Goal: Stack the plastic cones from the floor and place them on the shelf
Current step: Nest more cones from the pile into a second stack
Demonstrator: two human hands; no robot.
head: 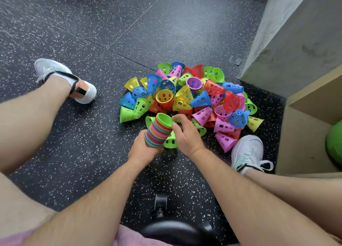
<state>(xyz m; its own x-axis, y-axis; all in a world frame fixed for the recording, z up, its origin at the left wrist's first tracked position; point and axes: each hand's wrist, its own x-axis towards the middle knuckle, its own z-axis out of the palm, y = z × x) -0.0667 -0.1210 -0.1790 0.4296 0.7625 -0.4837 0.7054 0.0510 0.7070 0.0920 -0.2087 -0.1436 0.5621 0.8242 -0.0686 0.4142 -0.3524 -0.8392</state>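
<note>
A pile of loose plastic cones in green, blue, yellow, red, pink and purple lies on the dark speckled floor in front of me. My left hand grips the bottom of a tilted stack of nested cones, many coloured rims showing, a green cone on top. My right hand rests against the stack's upper right side, fingers curled at the green rim. A green cone lies on the floor just behind the stack, between my hands.
A wooden shelf unit stands at the right with a green ball in its lower compartment. A grey wall rises behind it. My feet in white shoes flank the pile. A black stool seat is under me.
</note>
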